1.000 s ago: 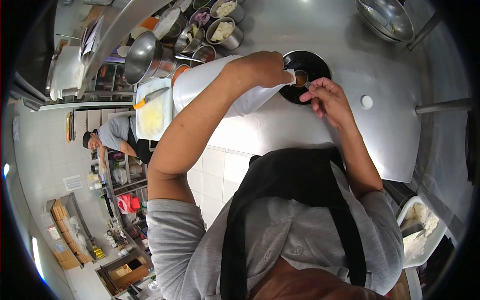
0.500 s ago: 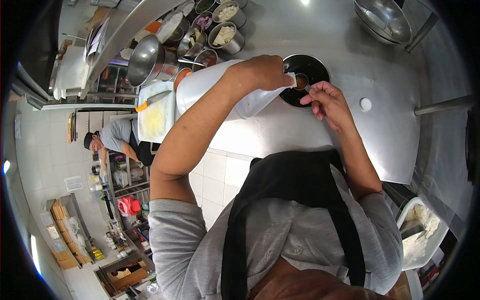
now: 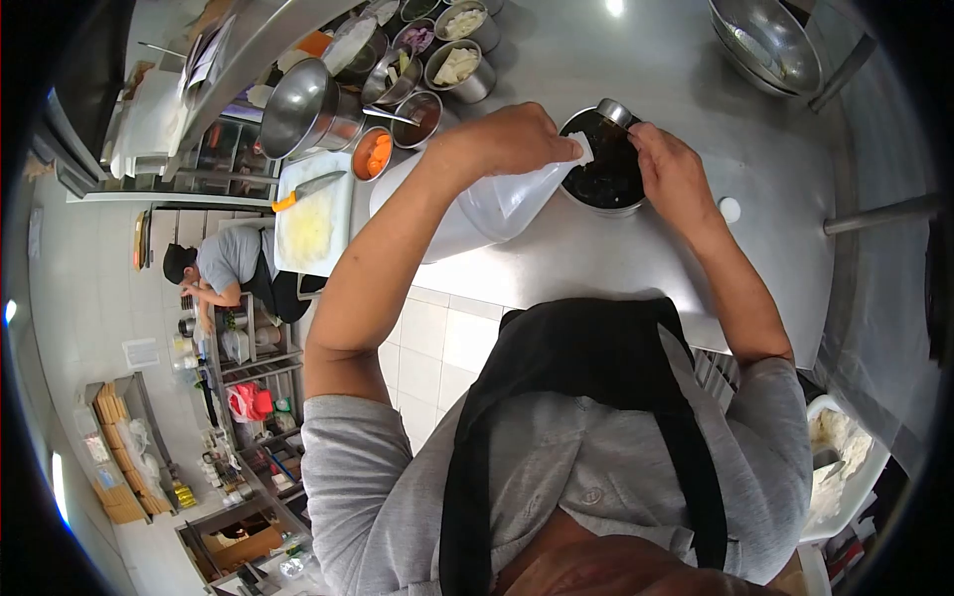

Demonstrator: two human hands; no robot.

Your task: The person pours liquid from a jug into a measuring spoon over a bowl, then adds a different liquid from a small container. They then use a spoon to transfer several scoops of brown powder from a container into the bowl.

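My left hand is closed around the neck of a large translucent white jug, which lies tilted with its mouth at the left rim of a metal pot. Dark contents fill the pot. Between the fingers of my right hand is a small metal measuring cup, tipped over the pot's far edge. A round white cap rests on the steel table to the right of my right hand.
Metal bowls and tins of chopped food stand at the back left. A knife lies on a white cutting board. Large metal bowls sit back right. Another person is at the far left.
The measuring cup has moved from the jug's mouth to the pot's far edge and tipped over. My right hand has moved slightly away and right. The jug has shifted slightly, uncovering a tin of orange pieces.
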